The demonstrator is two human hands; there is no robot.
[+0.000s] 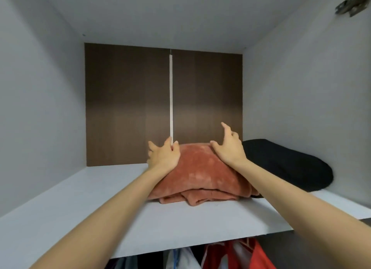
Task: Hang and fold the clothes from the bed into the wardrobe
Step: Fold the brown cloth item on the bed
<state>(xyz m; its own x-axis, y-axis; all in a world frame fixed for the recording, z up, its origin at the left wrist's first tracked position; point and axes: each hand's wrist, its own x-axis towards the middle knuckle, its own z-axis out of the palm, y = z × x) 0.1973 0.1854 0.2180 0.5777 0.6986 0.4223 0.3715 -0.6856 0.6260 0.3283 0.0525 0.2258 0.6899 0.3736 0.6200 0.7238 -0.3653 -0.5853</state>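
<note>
View: inside the upper compartment of the wardrobe (40, 92), seen from the front.
Task thing: 1 folded rust-coloured fleece (200, 174) lies on the shelf (96, 206), near mid-width and back from the front edge.
Left hand (163, 158): fingers spread and loose, palm resting on the fleece's left flank; it clamps nothing.
Right hand (229, 149): palm on the top right of the fleece, fingers splayed and partly lifted off the cloth; no grasp.
Step in hand: judged as settling or pushing the folded fleece into place on the shelf.
Done, as shown: the fleece is folded and on the shelf; 1 black bundle (287, 164) lies beside it on the right, its near end just behind the right wrist; hung clothes (241, 252) show below the shelf's front edge.
Left to do: cannot tell, since the bed is out of view; the lower folds of the fleece sag unevenly at the front and may want tidying.
Surroundings: dark wood-grain back panel (124, 108) with a pale vertical strip (171, 96) down its middle; a metal hinge (350, 4) at the upper right.
Obstacles: the black bundle limits room on the right; bare shelf shows to the left of the fleece and between it and the back panel.
</note>
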